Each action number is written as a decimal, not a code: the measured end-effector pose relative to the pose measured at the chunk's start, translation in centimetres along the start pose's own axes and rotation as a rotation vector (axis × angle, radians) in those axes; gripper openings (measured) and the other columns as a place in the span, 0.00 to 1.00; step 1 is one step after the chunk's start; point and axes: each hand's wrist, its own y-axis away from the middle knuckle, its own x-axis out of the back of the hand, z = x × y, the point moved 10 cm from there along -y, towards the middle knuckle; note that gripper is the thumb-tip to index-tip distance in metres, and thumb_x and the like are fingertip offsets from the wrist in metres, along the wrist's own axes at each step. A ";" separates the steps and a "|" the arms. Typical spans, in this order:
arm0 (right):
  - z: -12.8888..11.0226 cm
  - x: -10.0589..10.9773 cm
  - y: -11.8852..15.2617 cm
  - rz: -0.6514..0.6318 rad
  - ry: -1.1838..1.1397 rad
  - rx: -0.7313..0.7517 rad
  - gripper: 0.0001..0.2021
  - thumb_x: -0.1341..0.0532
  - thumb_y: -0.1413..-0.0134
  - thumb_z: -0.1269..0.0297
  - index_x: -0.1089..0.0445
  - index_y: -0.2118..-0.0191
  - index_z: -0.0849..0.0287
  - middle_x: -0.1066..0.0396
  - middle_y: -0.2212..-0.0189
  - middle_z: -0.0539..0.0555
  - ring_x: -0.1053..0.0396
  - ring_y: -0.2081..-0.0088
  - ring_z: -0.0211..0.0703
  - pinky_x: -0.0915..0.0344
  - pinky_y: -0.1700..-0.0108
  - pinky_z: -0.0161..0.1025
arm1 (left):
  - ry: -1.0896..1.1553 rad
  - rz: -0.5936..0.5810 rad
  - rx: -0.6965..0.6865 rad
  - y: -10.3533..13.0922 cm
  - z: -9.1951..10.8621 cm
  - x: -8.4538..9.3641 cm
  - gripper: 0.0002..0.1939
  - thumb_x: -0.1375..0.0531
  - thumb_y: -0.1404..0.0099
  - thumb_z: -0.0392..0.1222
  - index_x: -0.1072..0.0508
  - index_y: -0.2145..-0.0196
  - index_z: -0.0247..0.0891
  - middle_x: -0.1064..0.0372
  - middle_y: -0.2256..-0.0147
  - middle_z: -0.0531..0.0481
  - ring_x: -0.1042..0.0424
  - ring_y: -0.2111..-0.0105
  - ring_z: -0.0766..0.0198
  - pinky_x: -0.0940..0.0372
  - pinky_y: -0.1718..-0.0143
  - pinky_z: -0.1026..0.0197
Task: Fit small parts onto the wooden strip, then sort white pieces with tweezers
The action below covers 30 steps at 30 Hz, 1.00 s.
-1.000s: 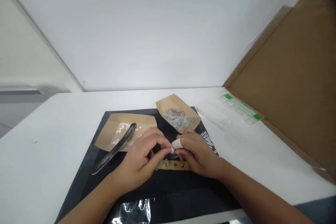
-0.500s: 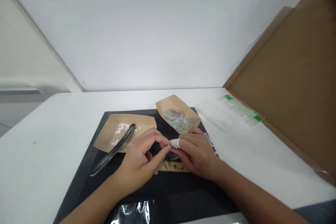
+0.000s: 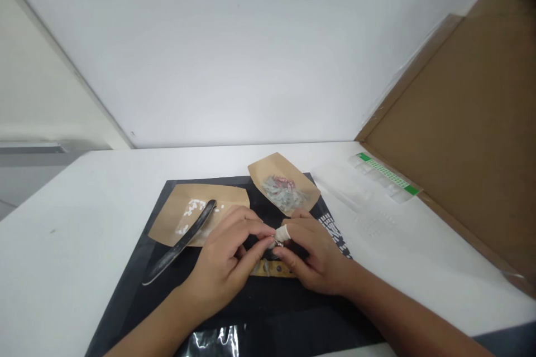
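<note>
Left hand (image 3: 228,251) pinching a small shiny piece (image 3: 277,242) at its fingertips; right hand (image 3: 316,254) meets it there, but whether its fingers clamp, I can't tell! Just nearer than the grip, a yellow strip (image 3: 274,269), ends masked by hands. Leftward, a dark curved tool (image 3: 182,245) crosses one brown paper (image 3: 165,226); beyond the grip, another brown paper (image 3: 262,168) bears a grey-and-pink heap (image 3: 285,192).

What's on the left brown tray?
The brown tray bears small white pieces, and a dark curved tool lies across it. The left hand covers its lower right corner; anything there can't be seen.
</note>
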 end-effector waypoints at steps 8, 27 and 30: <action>0.4 -0.4 -0.1 -0.025 -0.037 -0.043 0.11 0.47 0.29 0.63 0.39 0.67 0.56 0.37 0.74 0.48 0.42 0.71 0.40 0.44 0.62 0.41 | -0.047 0.065 -0.069 0.0 0.7 0.6 0.08 0.39 0.28 0.37 0.21 0.54 0.43 0.30 0.59 0.45 0.26 0.60 0.61 0.32 0.76 0.70; -0.4 0.1 -0.6 0.057 0.361 0.072 0.10 0.44 0.32 0.71 0.36 0.68 0.57 0.35 0.75 0.48 0.44 0.73 0.38 0.48 0.63 0.40 | 0.046 0.092 0.139 0.1 -1.7 0.3 0.08 0.37 0.30 0.41 0.19 0.56 0.44 0.26 0.56 0.44 0.23 0.64 0.62 0.31 0.82 0.72; -0.8 0.5 -0.6 0.077 0.407 0.101 0.09 0.43 0.32 0.71 0.34 0.67 0.57 0.34 0.76 0.48 0.44 0.73 0.38 0.48 0.64 0.41 | 0.102 0.091 0.169 0.1 -1.8 0.2 0.07 0.37 0.31 0.40 0.19 0.56 0.43 0.26 0.56 0.45 0.23 0.67 0.64 0.30 0.83 0.72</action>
